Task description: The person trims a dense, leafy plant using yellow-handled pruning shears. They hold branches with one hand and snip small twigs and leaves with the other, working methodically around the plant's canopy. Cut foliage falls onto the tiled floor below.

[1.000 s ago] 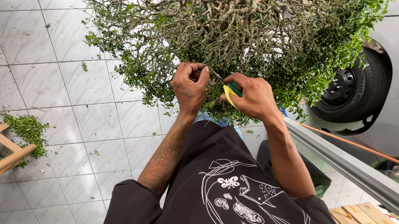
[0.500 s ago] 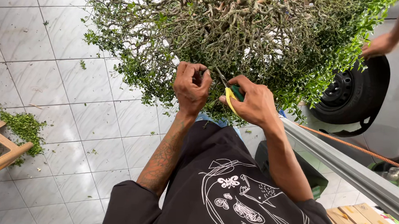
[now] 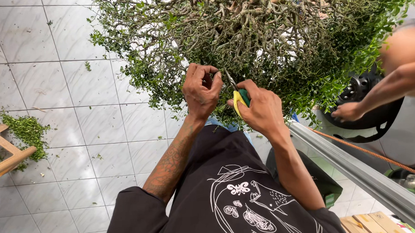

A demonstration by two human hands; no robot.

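Observation:
A dense small-leaved shrub (image 3: 259,28) with many bare twisted branches fills the top of the head view. My left hand (image 3: 201,91) is curled around a thin twig at the shrub's lower edge. My right hand (image 3: 261,111) grips small pruning shears (image 3: 238,98) with yellow and green handles; the blades point up toward the twig beside my left fingers. Both forearms reach up from my black printed shirt.
White floor tiles (image 3: 64,91) lie at left, with a heap of green clippings (image 3: 26,133) beside a wooden stool (image 3: 3,155). Another person's arm and hand (image 3: 358,106) reach in at right by a black wheel (image 3: 364,117). A metal rail (image 3: 362,174) runs diagonally at lower right.
The other person's arm has come further into view at right and dropped toward the wheel. My hands have stayed at the same twig, the shears shifting slightly.

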